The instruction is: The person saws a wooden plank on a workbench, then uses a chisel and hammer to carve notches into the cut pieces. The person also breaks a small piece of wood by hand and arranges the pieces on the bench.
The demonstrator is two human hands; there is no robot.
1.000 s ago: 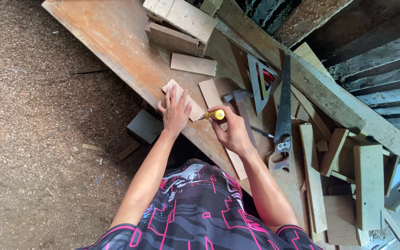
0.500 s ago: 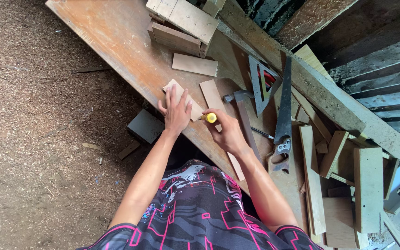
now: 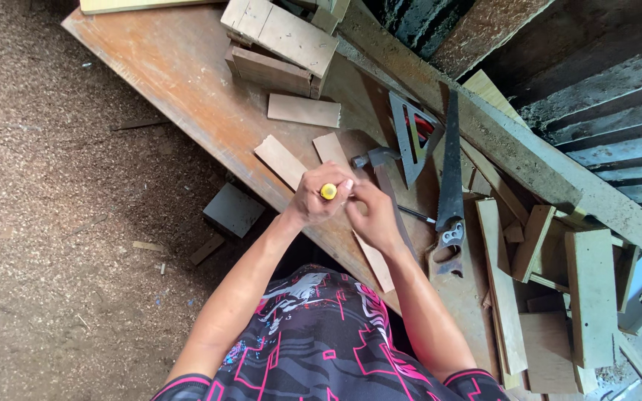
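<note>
1. My left hand (image 3: 313, 202) has its grip clenched round a yellow-capped tool (image 3: 328, 191), held just above the near edge of the counter (image 3: 180, 67).
2. My right hand (image 3: 371, 212) is pressed up against it, fingers curled; can't tell what it's pinching.
3. Wood strips (image 3: 280, 160), a hammer (image 3: 380, 160) and a handsaw (image 3: 451, 186) lie close by.

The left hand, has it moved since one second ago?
Yes. The left hand left the wood strip it pressed and came toward the right hand, away from the strip.
</note>
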